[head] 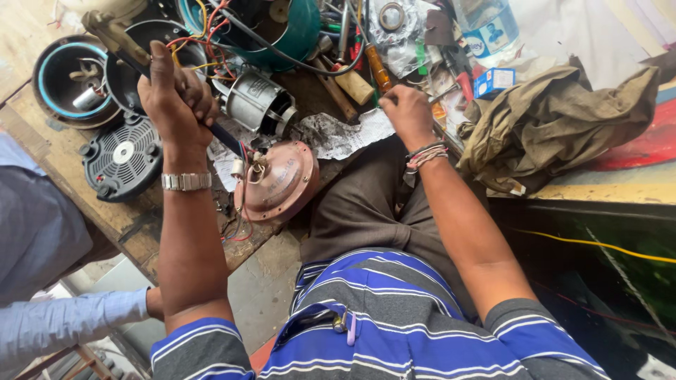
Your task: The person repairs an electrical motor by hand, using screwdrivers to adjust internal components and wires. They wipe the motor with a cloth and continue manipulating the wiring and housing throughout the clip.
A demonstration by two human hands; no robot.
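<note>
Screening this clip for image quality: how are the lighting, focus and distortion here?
Head view: even daylight, soft shadows; the left hand and the reddish motor cover are sharp; wide-angle bending stretches the forearms; mild washout at the pale surface top right; right hand slightly soft.

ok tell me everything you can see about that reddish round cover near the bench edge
The reddish-brown domed cover looks like dusty painted metal, round, tilted toward the camera at the wooden workbench edge. Thin wires and a small white part cluster at its left side. The dark tool gripped in the left hand points down at it.
</note>
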